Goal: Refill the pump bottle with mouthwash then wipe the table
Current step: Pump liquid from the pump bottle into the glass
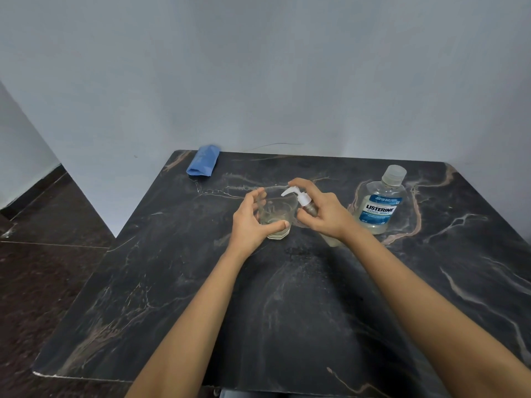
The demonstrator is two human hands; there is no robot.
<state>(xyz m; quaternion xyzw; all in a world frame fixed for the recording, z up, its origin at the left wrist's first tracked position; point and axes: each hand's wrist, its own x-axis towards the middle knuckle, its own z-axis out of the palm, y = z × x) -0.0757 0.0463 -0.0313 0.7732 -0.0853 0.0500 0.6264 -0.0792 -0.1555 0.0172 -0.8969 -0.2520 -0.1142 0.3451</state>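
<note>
At frame center, your right hand [321, 214] has its grip closed on the tilted pump bottle [309, 206]; your left hand [253, 222] cups the glass [277, 218]. Tilt further and it could drip onto the counter [287, 311].

Readable text is found only on the clear plastic mouthwash bottle with a translucent cap [380, 203], standing at the right of centre in the frame. On its blue and white label, "LISTERINE" is printed in bold white capitals on a dark band, and "COOL MINT" is set just beneath in blue capitals. Smaller lines above and below these words are too fine to be read.
</note>
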